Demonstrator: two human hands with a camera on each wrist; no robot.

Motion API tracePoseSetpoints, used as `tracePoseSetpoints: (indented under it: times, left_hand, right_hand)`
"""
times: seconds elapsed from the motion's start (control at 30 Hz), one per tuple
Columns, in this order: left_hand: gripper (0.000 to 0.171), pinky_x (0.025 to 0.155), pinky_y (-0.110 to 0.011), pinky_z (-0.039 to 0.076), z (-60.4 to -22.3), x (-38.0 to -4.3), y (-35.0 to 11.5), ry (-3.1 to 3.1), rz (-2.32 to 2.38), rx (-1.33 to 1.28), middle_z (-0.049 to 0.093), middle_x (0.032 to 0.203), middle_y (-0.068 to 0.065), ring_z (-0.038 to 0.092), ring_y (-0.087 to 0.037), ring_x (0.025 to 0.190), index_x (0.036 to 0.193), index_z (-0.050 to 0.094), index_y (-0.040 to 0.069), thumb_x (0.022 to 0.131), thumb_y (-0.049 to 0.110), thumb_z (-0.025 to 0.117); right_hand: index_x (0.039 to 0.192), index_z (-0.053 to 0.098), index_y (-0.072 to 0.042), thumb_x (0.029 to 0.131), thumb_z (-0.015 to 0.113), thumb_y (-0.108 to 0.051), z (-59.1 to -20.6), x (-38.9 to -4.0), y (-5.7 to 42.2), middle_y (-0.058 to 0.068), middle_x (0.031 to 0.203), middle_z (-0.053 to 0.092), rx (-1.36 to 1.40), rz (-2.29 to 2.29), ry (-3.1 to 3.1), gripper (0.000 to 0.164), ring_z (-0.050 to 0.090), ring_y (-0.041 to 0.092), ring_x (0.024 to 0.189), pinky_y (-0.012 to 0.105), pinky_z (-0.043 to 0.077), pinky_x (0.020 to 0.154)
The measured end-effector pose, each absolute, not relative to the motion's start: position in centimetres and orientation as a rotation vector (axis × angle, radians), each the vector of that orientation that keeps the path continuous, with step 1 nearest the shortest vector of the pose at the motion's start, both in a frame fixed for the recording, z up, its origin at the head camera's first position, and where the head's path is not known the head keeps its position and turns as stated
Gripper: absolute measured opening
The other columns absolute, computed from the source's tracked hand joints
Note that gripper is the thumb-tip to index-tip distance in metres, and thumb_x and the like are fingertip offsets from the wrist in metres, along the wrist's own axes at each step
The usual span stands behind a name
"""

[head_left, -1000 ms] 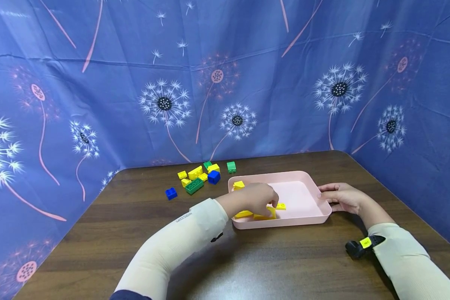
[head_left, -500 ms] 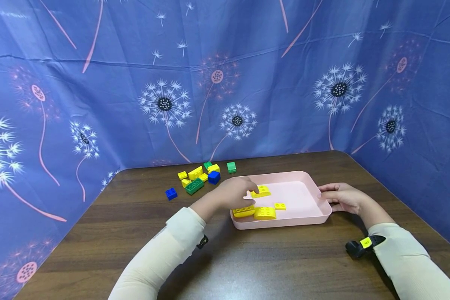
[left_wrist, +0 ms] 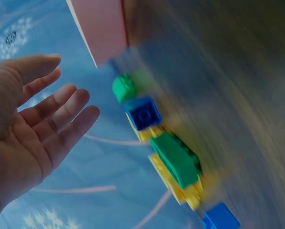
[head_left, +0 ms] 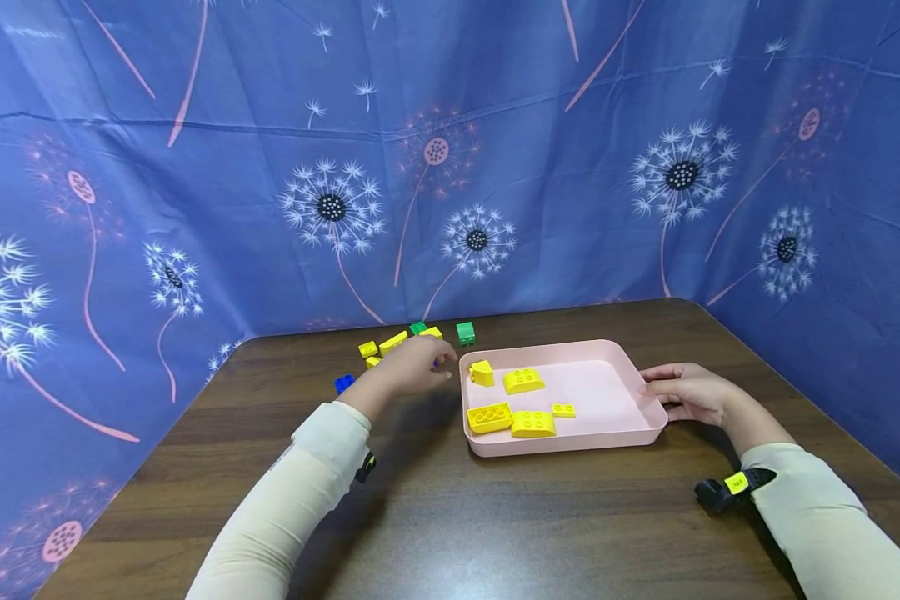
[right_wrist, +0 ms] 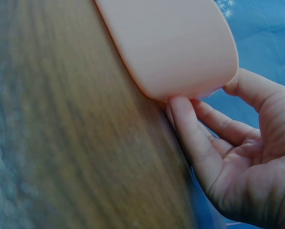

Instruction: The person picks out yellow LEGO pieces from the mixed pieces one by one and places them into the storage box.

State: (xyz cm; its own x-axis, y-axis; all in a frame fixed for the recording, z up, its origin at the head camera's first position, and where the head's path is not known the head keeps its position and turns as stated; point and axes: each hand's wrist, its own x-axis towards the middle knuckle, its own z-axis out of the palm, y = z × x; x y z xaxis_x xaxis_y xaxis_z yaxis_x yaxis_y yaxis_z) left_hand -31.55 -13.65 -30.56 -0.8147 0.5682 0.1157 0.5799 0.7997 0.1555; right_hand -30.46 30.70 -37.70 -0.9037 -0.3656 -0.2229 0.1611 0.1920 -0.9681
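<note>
My left hand [head_left: 412, 367] hovers over the loose building bricks left of the tray, holding nothing. In the left wrist view its fingers are spread and gently bent, apart from a green brick [left_wrist: 176, 160], a blue brick [left_wrist: 145, 113] and several yellow ones. The hand hides part of this pile in the head view. At the tray's right end, my right hand [head_left: 693, 394] grips the shallow pink tray [head_left: 570, 442], with fingertips at its rim and lower edge. Inside lie several yellow bricks, among them an arched brick [head_left: 523, 381] and a small flat one [head_left: 563, 410].
A green brick [head_left: 466, 333] stands just behind the tray's back left corner. Another blue brick [head_left: 344, 383] lies at the pile's left end. The brown wooden table [head_left: 450, 525] backs onto a blue dandelion-print cloth [head_left: 570, 167].
My left hand has moved out of the tray, leftward to the brick pile, uncovering the yellow bricks in the tray. My right hand has stayed at the tray's right end.
</note>
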Motion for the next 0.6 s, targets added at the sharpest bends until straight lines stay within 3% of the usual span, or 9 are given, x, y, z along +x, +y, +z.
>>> tracePoseSetpoints:
  times: [0.23,0.4,0.6]
  left_hand:
    - [0.038,0.091,-0.040,0.050,-30.9,-33.2,-16.2,-2.927,-0.248,-0.787,0.062,0.117,-0.012,0.060,-0.025,0.105,0.121,0.066,0.008,0.085,0.017,0.073]
    - [0.044,0.089,-0.042,0.050,-31.1,-34.4,-17.3,-2.958,-0.226,-0.701,0.057,0.113,-0.014,0.060,-0.028,0.101,0.124,0.063,0.005,0.084,0.018,0.076]
    - [0.039,0.094,-0.043,0.047,-31.2,-35.7,-17.8,-3.016,-0.278,-0.639,0.059,0.115,-0.018,0.058,-0.030,0.106,0.119,0.066,0.001,0.084,0.014,0.076]
  right_hand:
    - [0.139,0.033,0.017,0.093,0.062,-0.009,-37.7,-30.5,30.8,0.002,0.101,0.066,-0.181,-1.769,2.065,0.060,0.065,0.015,0.089,0.040,0.057,0.078]
    - [0.139,0.033,0.017,0.092,0.062,-0.009,-37.7,-30.4,30.7,0.002,0.100,0.066,-0.177,-1.771,2.066,0.061,0.065,0.015,0.089,0.040,0.057,0.077]
    - [0.139,0.032,0.018,0.092,0.062,-0.009,-37.7,-30.2,30.6,0.003,0.101,0.066,-0.186,-1.771,2.070,0.062,0.065,0.015,0.089,0.040,0.056,0.078]
